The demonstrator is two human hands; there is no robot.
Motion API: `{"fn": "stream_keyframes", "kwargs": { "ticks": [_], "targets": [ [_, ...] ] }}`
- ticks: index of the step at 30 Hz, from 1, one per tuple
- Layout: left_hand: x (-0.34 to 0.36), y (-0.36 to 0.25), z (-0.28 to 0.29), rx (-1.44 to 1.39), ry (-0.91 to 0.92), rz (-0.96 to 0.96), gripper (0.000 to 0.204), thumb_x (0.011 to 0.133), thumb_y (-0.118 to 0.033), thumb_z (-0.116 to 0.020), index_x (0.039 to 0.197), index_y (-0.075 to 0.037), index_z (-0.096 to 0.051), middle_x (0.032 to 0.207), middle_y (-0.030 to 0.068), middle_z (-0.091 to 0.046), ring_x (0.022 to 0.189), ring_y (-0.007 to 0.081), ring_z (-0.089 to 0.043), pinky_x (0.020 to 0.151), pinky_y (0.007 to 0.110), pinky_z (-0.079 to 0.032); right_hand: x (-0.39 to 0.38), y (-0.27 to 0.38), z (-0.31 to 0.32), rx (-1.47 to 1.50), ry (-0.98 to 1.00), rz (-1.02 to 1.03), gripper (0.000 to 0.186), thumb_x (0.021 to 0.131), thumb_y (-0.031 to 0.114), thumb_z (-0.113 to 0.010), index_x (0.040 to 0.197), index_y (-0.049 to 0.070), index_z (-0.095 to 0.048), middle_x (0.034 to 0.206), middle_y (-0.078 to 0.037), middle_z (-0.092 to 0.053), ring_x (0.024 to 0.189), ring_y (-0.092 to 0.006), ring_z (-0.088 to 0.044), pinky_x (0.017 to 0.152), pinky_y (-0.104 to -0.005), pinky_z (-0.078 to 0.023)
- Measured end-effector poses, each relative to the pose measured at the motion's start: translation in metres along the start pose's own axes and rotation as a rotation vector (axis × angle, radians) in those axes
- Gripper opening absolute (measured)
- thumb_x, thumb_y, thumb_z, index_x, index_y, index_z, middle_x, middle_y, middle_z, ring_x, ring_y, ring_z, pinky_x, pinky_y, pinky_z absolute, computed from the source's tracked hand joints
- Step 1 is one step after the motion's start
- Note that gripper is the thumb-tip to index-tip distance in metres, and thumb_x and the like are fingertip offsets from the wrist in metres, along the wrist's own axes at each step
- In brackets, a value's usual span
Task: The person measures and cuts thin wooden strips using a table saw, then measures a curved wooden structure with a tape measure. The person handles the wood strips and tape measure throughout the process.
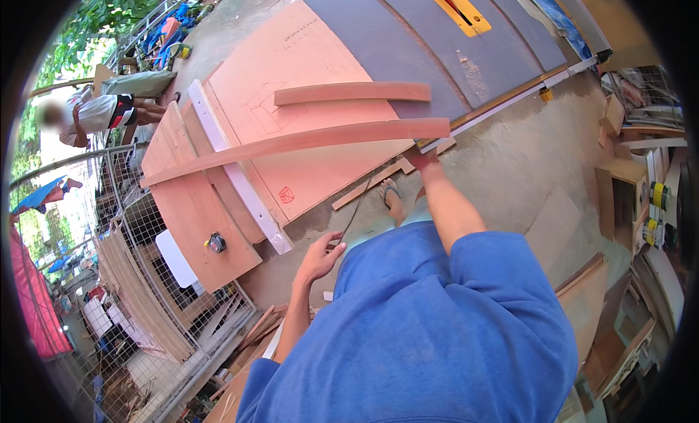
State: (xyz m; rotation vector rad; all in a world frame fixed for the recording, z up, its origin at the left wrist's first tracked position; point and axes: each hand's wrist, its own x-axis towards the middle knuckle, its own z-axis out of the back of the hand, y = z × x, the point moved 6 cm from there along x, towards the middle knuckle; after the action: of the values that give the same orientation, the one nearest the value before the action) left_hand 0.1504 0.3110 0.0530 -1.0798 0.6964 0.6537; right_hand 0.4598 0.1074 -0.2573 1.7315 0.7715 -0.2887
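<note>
A long, slightly curved wooden strip [313, 143] lies across the plywood sheet [320, 59] and past its left side. My right hand [422, 159] reaches to the table's near edge, just below the strip's right end; its fingers are mostly hidden there. Lower and to the left, my left hand [320, 258] is off the table, its thumb and forefinger closed at the end of a thin black cord [354, 215]. The cord runs up toward the plywood's edge. A shorter wooden strip [349, 93] rests beyond the long one.
The grey saw table [429, 66] has a yellow insert [466, 19]. A tape measure [215, 242] sits on the left board [196, 212], beside a white rail [233, 164]. Another person [98, 117] stands far left, behind wire mesh fencing [145, 277]. Wood offcuts [619, 328] lean at right.
</note>
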Motion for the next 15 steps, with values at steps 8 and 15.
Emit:
{"fn": "stream_keyframes", "kwargs": {
  "ticks": [8, 15],
  "targets": [
    [0.025, -0.139, 0.122, 0.404, -0.77, -0.749, 0.057, 0.088, -0.022, -0.079, 0.139, -0.005, -0.06, 0.147, 0.0209, -0.055, 0.14, 0.04, -0.048, 0.118, 0.05, -0.037, -0.115, 0.003, 0.013, -1.237, 0.297, 0.254, 0.022, 0.094, 0.018, -0.068, 0.109, 0.004, -0.075, 0.117, -0.012, -0.075, 0.1, -0.0262, -0.071, 0.086, -0.0388, -0.056],
    [0.174, -0.2, 0.171, 0.55, -0.76, -0.924, 0.057, 0.096, -0.028, -0.072, 0.15, -0.018, -0.055, 0.158, 0.0133, -0.049, 0.15, 0.0385, -0.038, 0.125, 0.058, -0.026, -0.263, 0.194, -0.093, -1.034, 0.115, 0.546, 0.023, 0.094, 0.019, -0.073, 0.11, 0.003, -0.073, 0.127, -0.016, -0.068, 0.112, -0.0342, -0.067, 0.095, -0.0438, -0.054]
  ]
}}
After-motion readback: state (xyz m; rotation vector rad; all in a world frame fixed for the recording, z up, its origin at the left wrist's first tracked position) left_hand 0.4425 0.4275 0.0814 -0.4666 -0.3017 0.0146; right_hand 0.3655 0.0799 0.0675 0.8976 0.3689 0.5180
